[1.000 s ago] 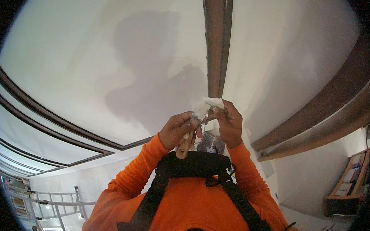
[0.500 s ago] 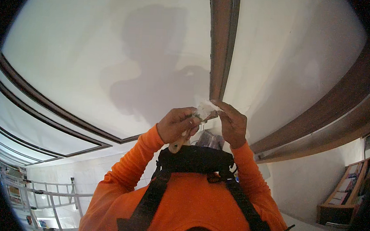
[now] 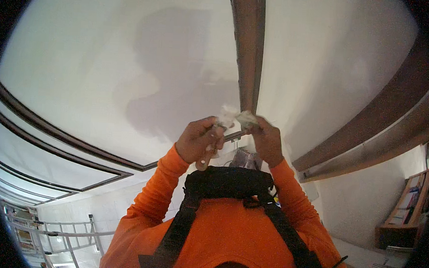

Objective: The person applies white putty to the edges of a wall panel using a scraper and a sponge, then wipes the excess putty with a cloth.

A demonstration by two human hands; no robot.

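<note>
My left hand (image 3: 198,140) is closed around what looks like a paintbrush. Its wooden handle (image 3: 203,161), with a hole at the end, points down toward my chest. White, frayed bristles (image 3: 226,113) stick out above my fingers. In my right hand (image 3: 266,140), the fingers pinch a pale, greenish-white crumpled piece (image 3: 247,119), blurred, close beside the bristles; whether it is cloth or paper I cannot tell. Both hands are held up in front of the chest, a short gap apart.
Behind my hands spread large white panels (image 3: 93,45) and a dark brown beam (image 3: 250,53). Brown curved trim (image 3: 365,122) runs along the right. A metal ladder-like frame (image 3: 73,236) stands lower left, a wooden shelf (image 3: 404,212) lower right. A black pouch (image 3: 229,182) hangs on my chest.
My right hand has drawn slightly away from the bristles, and the crumpled piece now shows clearly in its fingers. The left hand still holds the paintbrush; the whole view has shifted a little.
</note>
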